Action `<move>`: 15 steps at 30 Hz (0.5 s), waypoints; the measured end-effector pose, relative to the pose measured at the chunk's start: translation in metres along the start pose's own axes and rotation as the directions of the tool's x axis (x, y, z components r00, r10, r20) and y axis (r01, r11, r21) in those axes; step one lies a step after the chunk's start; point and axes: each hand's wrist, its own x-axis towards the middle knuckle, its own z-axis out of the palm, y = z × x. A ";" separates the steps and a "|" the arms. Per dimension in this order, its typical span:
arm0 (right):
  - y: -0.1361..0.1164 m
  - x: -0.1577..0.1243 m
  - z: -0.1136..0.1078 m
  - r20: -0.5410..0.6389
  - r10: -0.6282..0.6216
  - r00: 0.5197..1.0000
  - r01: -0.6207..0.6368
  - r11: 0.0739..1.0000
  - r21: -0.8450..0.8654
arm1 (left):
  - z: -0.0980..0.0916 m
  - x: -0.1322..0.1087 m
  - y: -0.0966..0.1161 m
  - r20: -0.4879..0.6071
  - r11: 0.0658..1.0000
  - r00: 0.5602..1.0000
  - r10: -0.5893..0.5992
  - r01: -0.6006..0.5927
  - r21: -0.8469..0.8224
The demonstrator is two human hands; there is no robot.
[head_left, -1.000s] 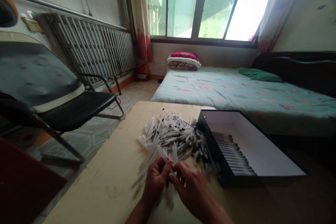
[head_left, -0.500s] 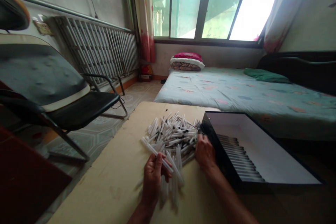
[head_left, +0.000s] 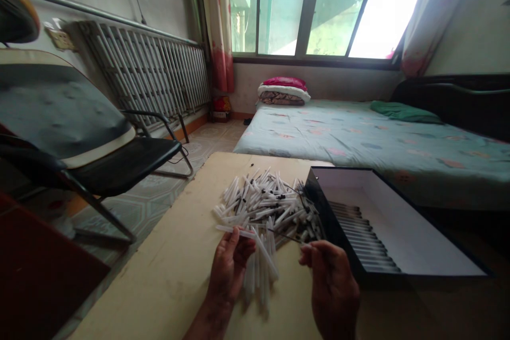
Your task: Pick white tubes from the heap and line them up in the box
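My left hand (head_left: 228,260) pinches a translucent white pen barrel (head_left: 225,229) between thumb and fingers, above the near left side of the pile. In my right hand (head_left: 333,279) is a thin dark pen refill (head_left: 283,236), its far end pointing left toward the barrel but apart from it. Between and beyond the hands lies a loose heap of white pen barrels (head_left: 258,194) mixed with small black parts. Several more barrels (head_left: 261,281) lie just right of my left hand.
A black box with a white inside (head_left: 422,223) stands at the table's right, holding a row of pens (head_left: 364,239). The pale table (head_left: 167,271) meets a bed (head_left: 319,133) at its far side. To the left is a black chair (head_left: 127,162).
My right hand has drawn back from the heap beside the box, toward me, and now shows the dark refill. My left hand has turned its barrel closer to level.
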 end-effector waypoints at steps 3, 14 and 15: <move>-0.011 -0.014 0.001 0.001 0.089 0.996 -0.089 0.994 0.058 | -0.001 0.002 0.000 -0.028 0.999 0.999 -0.018 0.018 -0.032; -0.016 -0.019 0.008 -0.012 0.089 0.996 -0.088 0.994 0.067 | 0.000 0.000 0.000 -0.056 0.997 0.997 -0.056 0.053 -0.058; -0.017 -0.019 0.008 -0.014 0.090 0.996 -0.089 0.994 0.063 | 0.001 -0.001 0.000 -0.050 0.997 0.997 -0.057 0.054 -0.053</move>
